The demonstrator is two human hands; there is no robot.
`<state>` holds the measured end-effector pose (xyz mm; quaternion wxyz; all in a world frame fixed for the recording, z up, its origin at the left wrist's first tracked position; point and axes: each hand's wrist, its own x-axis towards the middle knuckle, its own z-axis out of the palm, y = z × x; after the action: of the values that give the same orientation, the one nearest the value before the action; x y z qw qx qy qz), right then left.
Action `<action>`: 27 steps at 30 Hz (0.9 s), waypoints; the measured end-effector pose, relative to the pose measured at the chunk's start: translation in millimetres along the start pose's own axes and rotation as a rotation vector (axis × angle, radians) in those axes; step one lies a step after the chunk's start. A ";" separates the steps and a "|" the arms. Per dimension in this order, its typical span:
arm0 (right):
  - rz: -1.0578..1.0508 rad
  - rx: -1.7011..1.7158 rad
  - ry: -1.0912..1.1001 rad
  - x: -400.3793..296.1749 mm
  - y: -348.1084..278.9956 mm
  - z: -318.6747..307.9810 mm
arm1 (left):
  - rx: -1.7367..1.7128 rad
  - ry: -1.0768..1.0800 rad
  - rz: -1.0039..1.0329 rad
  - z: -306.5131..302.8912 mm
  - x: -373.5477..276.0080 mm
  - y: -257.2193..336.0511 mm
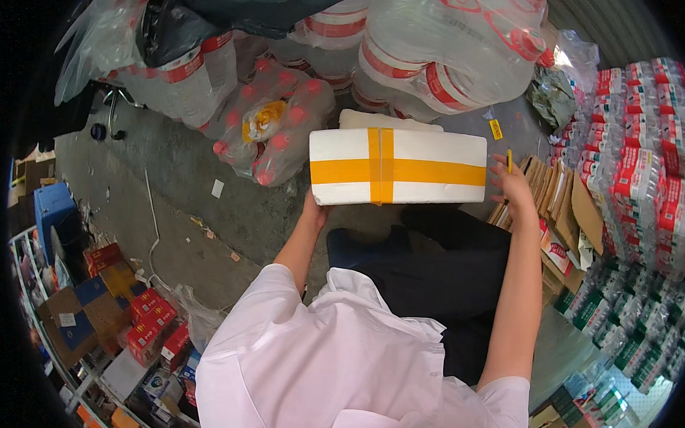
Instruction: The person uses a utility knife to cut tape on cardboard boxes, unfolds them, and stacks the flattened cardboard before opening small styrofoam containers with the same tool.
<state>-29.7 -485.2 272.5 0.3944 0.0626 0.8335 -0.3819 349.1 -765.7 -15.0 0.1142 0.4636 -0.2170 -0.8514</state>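
A white foam box (345, 146) is in front of me, with yellow tape running along its side and two strips crossing it. My left hand (318, 208) is at its lower left corner and holds it there; the fingers are hidden behind the box. Just off the box's right end is my right hand (515, 185), its fingers spread. A slim yellow tool (509, 161), perhaps a pen or cutter, is held in that hand. Behind the box, a second white foam piece (388, 120) partly shows.
Large plastic-wrapped water bottles (404, 63) stand ahead, beside a bag of red-capped bottles (277, 127). Flattened cardboard (563, 205) leans at right, near stacked bottle packs (638, 179). Red boxes (152, 320) and a metal rack (76, 394) are at lower left. A white cord (152, 207) crosses the floor.
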 end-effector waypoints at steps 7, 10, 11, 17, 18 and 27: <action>0.020 0.118 -0.044 41.7 49.5 31.3 | 0.351 0.022 -0.054 3.5 14.3 59.7; 0.015 0.301 -0.117 29.7 47.2 31.6 | 0.433 -0.005 -0.098 -15.5 50.3 72.8; 0.052 0.282 -0.100 27.9 49.0 28.5 | 0.445 -0.038 -0.144 -4.2 55.3 82.1; 0.166 0.347 -0.119 3.6 17.2 30.6 | 0.423 -0.083 -0.164 48.3 72.3 102.4; 0.174 0.331 -0.120 2.0 14.3 29.2 | 0.401 -0.076 -0.148 49.4 69.2 101.1; -0.269 -0.071 -0.066 31.8 34.3 86.2 | 0.063 0.124 -0.118 -30.6 -27.2 22.8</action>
<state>15.2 -526.6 195.7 0.3687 -0.0759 0.8340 -0.4034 389.5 -783.1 1.4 0.0624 0.5306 -0.2083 -0.8192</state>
